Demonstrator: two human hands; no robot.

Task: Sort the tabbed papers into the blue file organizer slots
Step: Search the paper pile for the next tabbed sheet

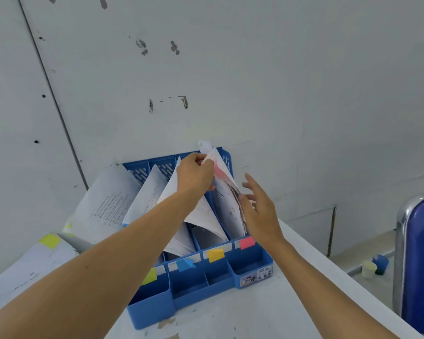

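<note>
Left forearm is hiding parts of the left slots of the blue file organizer [194, 285], which is sitting on the counter [230, 319]. Left hand [195, 173] is pinching a pink-tabbed paper [219, 168] at the top of the rightmost slot, the one carrying the pink tab [247, 242]. Right hand [260, 206] is hovering with fingers spread beside that stack; can't tell if it's touching. Print on the sheets and the corner sticker [256, 277] is blurring out, unreadable.

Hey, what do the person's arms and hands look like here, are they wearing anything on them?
The left hand and right hand are ungloved, with no ring, watch or bracelet visible. The left forearm and right forearm are bare right to the frame edge; no sleeve shows.
</note>
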